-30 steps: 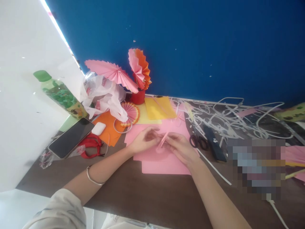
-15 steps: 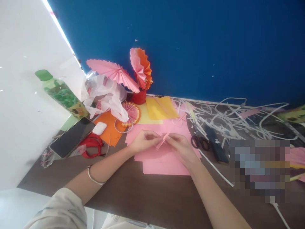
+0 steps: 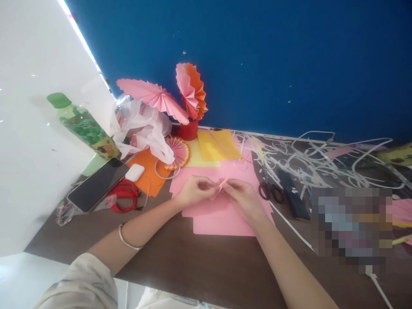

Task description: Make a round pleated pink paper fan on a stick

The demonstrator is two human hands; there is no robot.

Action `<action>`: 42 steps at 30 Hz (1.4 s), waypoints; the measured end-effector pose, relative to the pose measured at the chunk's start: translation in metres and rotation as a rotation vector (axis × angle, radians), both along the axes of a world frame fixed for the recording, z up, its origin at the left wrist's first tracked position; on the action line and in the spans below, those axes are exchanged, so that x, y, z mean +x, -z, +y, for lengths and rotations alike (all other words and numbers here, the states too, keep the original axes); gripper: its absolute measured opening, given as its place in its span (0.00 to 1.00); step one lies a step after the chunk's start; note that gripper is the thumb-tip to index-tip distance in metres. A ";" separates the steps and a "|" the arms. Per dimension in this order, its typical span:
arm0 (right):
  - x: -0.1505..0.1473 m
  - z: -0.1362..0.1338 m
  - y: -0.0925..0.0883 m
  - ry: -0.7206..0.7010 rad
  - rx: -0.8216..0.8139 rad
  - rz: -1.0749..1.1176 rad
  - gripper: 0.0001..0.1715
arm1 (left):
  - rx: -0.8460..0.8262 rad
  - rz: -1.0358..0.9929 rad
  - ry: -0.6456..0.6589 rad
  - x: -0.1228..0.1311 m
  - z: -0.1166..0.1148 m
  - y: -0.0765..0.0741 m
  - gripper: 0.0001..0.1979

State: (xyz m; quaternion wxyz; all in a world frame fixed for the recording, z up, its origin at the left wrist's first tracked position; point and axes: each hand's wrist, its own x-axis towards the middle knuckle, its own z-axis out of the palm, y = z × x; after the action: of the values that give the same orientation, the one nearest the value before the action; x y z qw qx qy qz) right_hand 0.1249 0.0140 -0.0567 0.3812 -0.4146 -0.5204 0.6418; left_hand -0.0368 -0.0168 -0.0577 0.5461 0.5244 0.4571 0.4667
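"What's that red pot [image 3: 189, 131] holding?"

"Pleated paper fans [image 3: 193, 92], pink and orange, are rising from it. Next to it, a white plastic bag [image 3: 148, 128] is bunching up, though I'm not making out what's inside. A green-capped bottle [image 3: 83, 126] is standing beyond the phone [image 3: 98, 185]."

"And the hands?"

"The left hand [image 3: 195, 191] is pinching a narrow pink strip [image 3: 222, 185] in a close fingertip grip, and the right hand [image 3: 240, 195] is gripping it just as narrowly. The strip is slanting between them, over the pink sheets [image 3: 222, 226]."

"How much room are they getting?"

"Brown tabletop [image 3: 199, 262] is stretching from the sheets to the near edge. On the right, black scissors [image 3: 270, 192] are lying just beside the sheets, and a tangle of thin white strips [image 3: 289, 159] is spreading toward the blue wall [image 3: 257, 64]."

"How is the paper looking?"

"The sheets are lying flat and smooth, the fans are showing sharp zigzag edges, and a round rosette [image 3: 180, 151] is displaying pink folds with an orange border."
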 end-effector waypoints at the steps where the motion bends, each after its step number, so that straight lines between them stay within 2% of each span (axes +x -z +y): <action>1: -0.001 0.000 0.001 0.023 0.021 -0.018 0.12 | 0.008 0.012 -0.012 0.001 0.000 0.002 0.11; 5: -0.006 -0.002 0.004 0.098 0.090 -0.052 0.12 | 0.027 0.039 -0.041 0.003 0.000 0.006 0.10; 9: -0.010 -0.007 0.003 0.171 0.148 -0.094 0.11 | 0.017 0.026 -0.035 0.004 -0.001 0.004 0.09; 15: -0.014 -0.011 -0.004 0.243 0.206 -0.170 0.13 | 0.020 -0.053 0.055 0.000 -0.002 0.000 0.10; 21: -0.013 -0.011 -0.007 0.211 0.205 -0.211 0.13 | -0.094 -0.101 0.019 0.001 -0.002 0.005 0.14; 27: -0.008 -0.008 -0.005 0.169 0.200 -0.163 0.14 | -0.095 -0.114 0.095 0.000 0.000 0.004 0.12; 34: -0.006 -0.006 -0.011 0.127 0.158 -0.121 0.15 | -0.124 -0.158 0.110 0.002 -0.001 -0.001 0.12; 39: -0.002 -0.003 -0.018 0.061 0.217 -0.205 0.15 | -0.131 -0.149 0.075 0.004 -0.002 0.002 0.12; 42: 0.000 -0.004 -0.018 0.103 0.221 -0.243 0.17 | -0.139 -0.163 0.076 0.005 -0.003 0.004 0.12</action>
State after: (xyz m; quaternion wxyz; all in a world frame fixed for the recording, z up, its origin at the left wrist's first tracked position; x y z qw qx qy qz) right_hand 0.1246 0.0103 -0.0383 0.3912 -0.4709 -0.6082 0.5052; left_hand -0.0317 -0.0195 -0.0617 0.6339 0.4625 0.4222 0.4539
